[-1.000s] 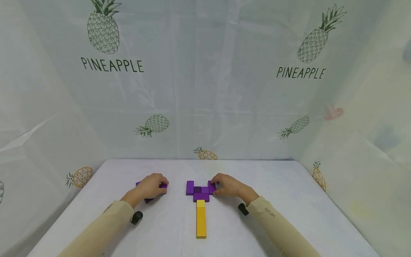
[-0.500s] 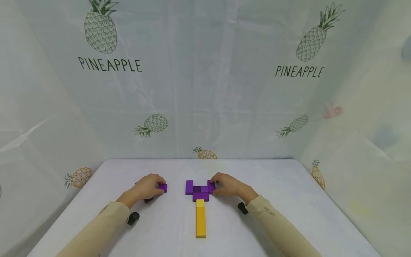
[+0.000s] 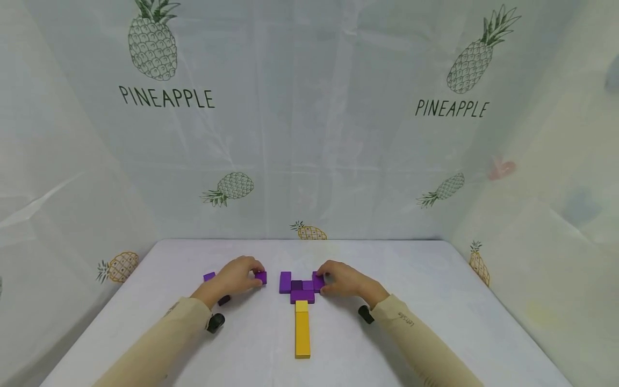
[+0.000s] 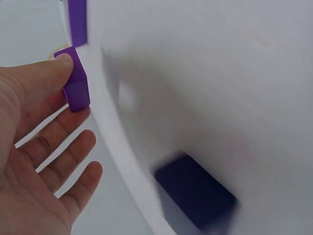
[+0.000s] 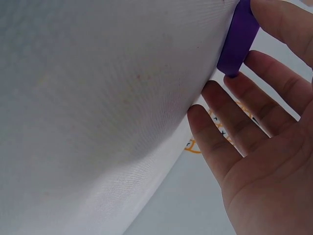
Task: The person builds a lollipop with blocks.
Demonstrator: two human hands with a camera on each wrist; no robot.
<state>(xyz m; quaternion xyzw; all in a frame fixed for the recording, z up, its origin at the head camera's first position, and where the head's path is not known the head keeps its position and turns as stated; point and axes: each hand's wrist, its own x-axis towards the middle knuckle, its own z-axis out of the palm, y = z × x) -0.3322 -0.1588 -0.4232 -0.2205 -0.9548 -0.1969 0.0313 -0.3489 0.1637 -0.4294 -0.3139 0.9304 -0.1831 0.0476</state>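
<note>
Nearest: two beige sleeves (image 3: 420, 338) reach in over the white counter (image 3: 411, 269), a black device (image 3: 216, 323) below each wrist. Between them a long yellow bar (image 3: 302, 336) lies pointing away, a light yellow piece (image 3: 302, 306) at its far end. Left of these, a dark block (image 3: 224, 300) lies by the left wrist, partly covered.

Beyond the yellow, a purple crosspiece (image 3: 302, 296) lies sideways; behind it, side by side, a dark purple square (image 3: 296, 285) and a lighter purple square (image 3: 308, 285). Purple blocks flank these: the left flank block (image 3: 285, 282) and the right flank block (image 3: 317, 282).

Right hand (image 3: 343, 278): grip closed on the right flank block, thumb and fingertips. Left hand (image 3: 237, 275): thumb and forefinger pinch a small purple block (image 3: 261, 277), left of the group and apart from it; other fingers spread. A loose purple block (image 3: 209, 277) lies behind the left wrist, partly hidden.

Farthest: pale hanging cloth (image 3: 309, 107), pineapple prints, lettering "PINEAPPLE" twice.
</note>
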